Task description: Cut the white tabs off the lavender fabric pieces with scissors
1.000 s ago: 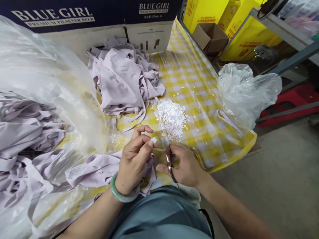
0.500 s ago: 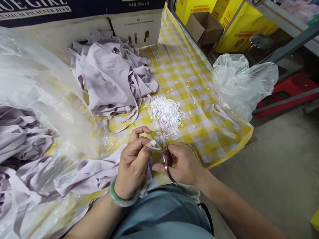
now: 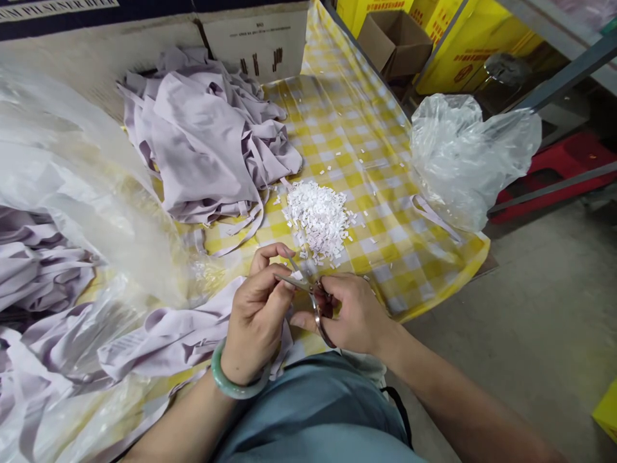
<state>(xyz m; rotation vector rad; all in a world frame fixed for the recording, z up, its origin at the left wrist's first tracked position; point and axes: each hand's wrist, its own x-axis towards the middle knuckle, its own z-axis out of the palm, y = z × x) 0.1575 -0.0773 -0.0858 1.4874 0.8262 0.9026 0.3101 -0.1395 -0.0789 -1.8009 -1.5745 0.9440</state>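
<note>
My left hand [image 3: 255, 308], with a green bangle on the wrist, pinches a small white label [image 3: 297, 275] at the edge of a lilac garment [image 3: 183, 331] that lies over my lap and the table edge. My right hand [image 3: 354, 312] grips small metal scissors [image 3: 313, 297], whose blades meet the label between the two hands. Just beyond them lies a heap of small white cut tags [image 3: 318, 215] on the yellow checked tablecloth [image 3: 380, 167].
A pile of lilac garments [image 3: 207, 135] lies at the back. More garments sit in clear plastic [image 3: 72, 212] at left. A crumpled plastic bag [image 3: 463, 157] rests at the table's right edge. Cardboard boxes [image 3: 395, 38] and yellow cartons stand behind; concrete floor at right.
My view has tilted down a little. Both hands stay together at the label; the scissor blades have closed in on it.
</note>
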